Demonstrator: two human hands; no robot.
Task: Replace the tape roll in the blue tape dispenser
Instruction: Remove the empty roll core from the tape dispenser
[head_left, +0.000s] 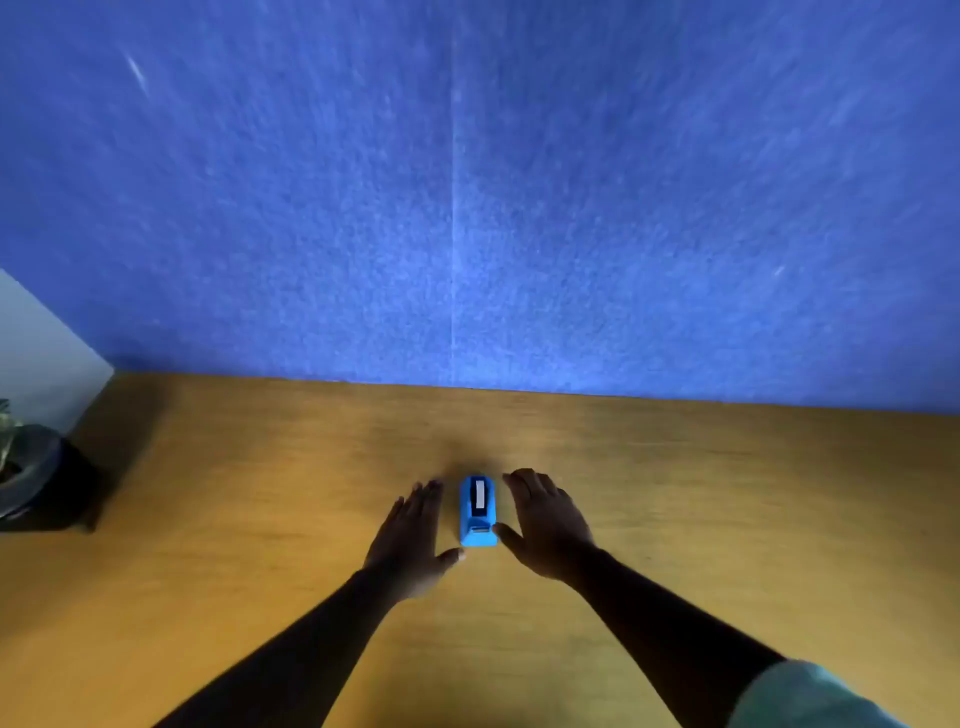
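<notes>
A small blue tape dispenser (478, 512) stands on the wooden desk (727, 493), its cutter end toward me. A pale strip of tape roll (480, 492) shows in its dark top slot. My left hand (410, 535) lies flat and open just left of the dispenser, its thumb tip near the front corner. My right hand (545, 519) is spread open just right of it, thumb close to the dispenser's front side. Neither hand grips anything. The picture is a little blurred.
A blue felt partition (467, 208) rises along the desk's far edge. At the far left a dark pot with a plant (31, 467) sits on the desk beside a white wall (36, 353).
</notes>
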